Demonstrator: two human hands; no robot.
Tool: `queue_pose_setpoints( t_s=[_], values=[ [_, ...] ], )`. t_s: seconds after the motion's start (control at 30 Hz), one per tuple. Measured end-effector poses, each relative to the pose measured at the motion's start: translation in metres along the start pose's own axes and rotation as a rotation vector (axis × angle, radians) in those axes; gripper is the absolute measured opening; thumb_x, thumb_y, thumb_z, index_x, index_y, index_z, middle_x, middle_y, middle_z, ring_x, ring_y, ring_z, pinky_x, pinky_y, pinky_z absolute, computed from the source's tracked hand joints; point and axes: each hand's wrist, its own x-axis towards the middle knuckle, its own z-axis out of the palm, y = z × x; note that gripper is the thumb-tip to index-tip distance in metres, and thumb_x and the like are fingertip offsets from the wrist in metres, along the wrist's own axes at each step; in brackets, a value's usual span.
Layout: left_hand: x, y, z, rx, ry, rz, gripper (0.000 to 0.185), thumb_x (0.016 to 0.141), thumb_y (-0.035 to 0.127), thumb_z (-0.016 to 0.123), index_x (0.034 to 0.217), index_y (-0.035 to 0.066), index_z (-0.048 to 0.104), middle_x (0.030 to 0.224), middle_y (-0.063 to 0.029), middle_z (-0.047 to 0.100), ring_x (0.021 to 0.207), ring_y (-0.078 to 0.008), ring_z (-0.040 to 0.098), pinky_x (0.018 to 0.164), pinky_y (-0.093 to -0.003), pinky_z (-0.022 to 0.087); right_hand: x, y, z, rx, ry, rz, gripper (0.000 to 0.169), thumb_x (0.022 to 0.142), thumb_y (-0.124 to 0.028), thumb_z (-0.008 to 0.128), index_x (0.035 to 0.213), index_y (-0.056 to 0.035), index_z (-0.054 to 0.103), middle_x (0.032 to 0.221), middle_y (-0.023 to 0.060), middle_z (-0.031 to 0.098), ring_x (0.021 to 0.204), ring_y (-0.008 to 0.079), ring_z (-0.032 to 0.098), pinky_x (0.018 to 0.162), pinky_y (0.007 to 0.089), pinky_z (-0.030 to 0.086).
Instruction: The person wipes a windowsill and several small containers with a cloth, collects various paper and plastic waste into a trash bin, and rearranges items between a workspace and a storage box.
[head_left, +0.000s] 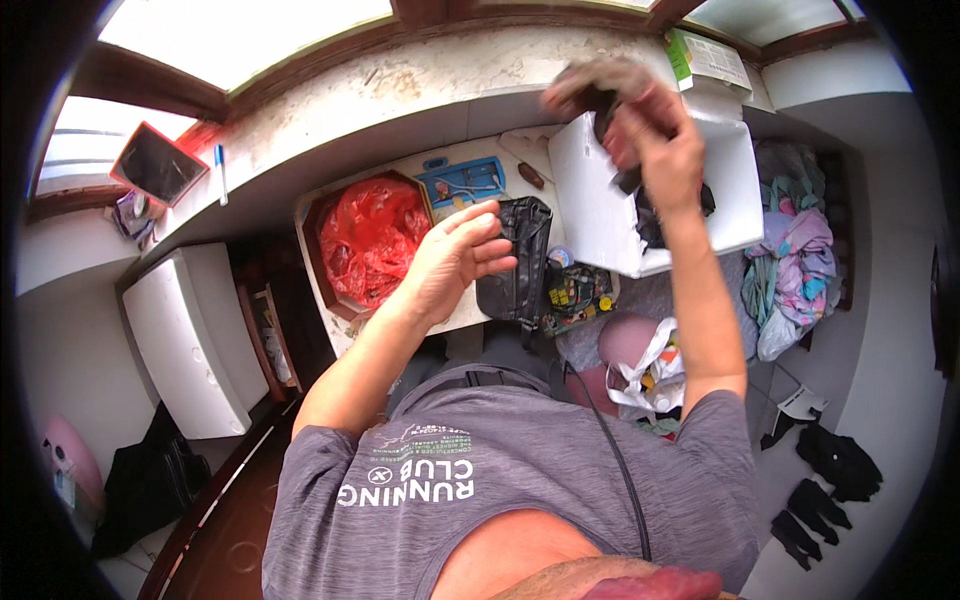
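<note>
My right hand (671, 169) is raised over a white foam box (592, 210), gripping a bundle of brownish-pink cloth (637, 79). Motion blurs the cloth, so its exact kind is unclear. Dark fabric (651, 223) lies inside the box, partly hidden by my right forearm. My left hand (465, 251) hovers with its fingers apart and nothing in them, between a black leather-like bag (517, 274) and a red plastic bag (367, 240). That red bag lines an octagonal wooden box (315, 251) on the white table (334, 334).
Behind the black bag lies a blue tray (461, 180) with a cable. A mirror (159, 163) and green-white carton (709, 64) stand on the ledge. Right are piled clothes (799, 255), a pink stool (626, 337) and black garments (840, 461); left, another foam box (187, 352).
</note>
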Motion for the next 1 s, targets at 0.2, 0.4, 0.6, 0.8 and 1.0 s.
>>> queue_pose_setpoints(
  t_s=[0.2, 0.4, 0.6, 0.8, 1.0],
  values=[
    [0.049, 0.007, -0.006, 0.017, 0.211, 0.085, 0.039, 0.099, 0.020, 0.066, 0.132, 0.002, 0.054, 0.101, -0.0044, 0.067, 0.091, -0.0188, 0.070, 0.087, -0.0388, 0.060, 0.170, 0.135, -0.118, -0.425, 0.225, -0.138, 0.034, 0.091, -0.022, 0.076, 0.119, -0.0053, 0.069, 0.106, 0.0081, 0.076, 0.092, 0.0219, 0.072, 0.085, 0.0325, 0.055],
    [0.039, -0.010, -0.024, -0.039, 0.400, 0.020, 0.030, 0.099, 0.022, 0.068, 0.124, 0.008, 0.060, 0.096, -0.0016, 0.068, 0.089, -0.0177, 0.070, 0.087, -0.0386, 0.060, 0.200, 0.223, -0.065, -1.419, 0.249, 0.019, 0.032, 0.087, -0.030, 0.062, 0.117, -0.0222, 0.070, 0.132, 0.0116, 0.060, 0.113, 0.0393, 0.061, 0.092, 0.0508, 0.052],
    [0.054, -0.005, -0.035, -0.097, 0.467, -0.002, 0.018, 0.097, 0.023, 0.070, 0.111, 0.013, 0.066, 0.090, 0.0008, 0.070, 0.086, -0.0162, 0.069, 0.085, -0.0372, 0.060, 0.138, 0.152, 0.068, -0.572, -0.316, -0.400, 0.030, 0.076, 0.001, 0.058, 0.100, -0.0043, 0.074, 0.114, 0.0178, 0.068, 0.109, 0.0358, 0.064, 0.096, 0.0413, 0.052],
    [0.062, 0.003, -0.050, -0.120, 0.472, -0.020, 0.017, 0.097, 0.022, 0.070, 0.109, 0.012, 0.062, 0.090, -0.0001, 0.069, 0.083, -0.0172, 0.070, 0.080, -0.0373, 0.061, 0.127, 0.106, 0.071, -0.350, -0.259, -0.453, 0.045, 0.074, 0.007, 0.052, 0.113, -0.0016, 0.072, 0.123, 0.0181, 0.068, 0.118, 0.0322, 0.064, 0.108, 0.0393, 0.048],
    [0.040, -0.017, -0.121, -0.168, 0.644, -0.109, 0.019, 0.096, 0.020, 0.070, 0.111, 0.013, 0.061, 0.099, -0.0038, 0.062, 0.088, -0.0205, 0.065, 0.080, -0.0383, 0.060, 0.197, 0.158, -0.063, -0.513, 0.202, -0.071, 0.033, 0.087, -0.004, 0.060, 0.118, -0.0029, 0.073, 0.105, 0.0137, 0.077, 0.098, 0.0208, 0.072, 0.091, 0.0337, 0.055]
  ],
)
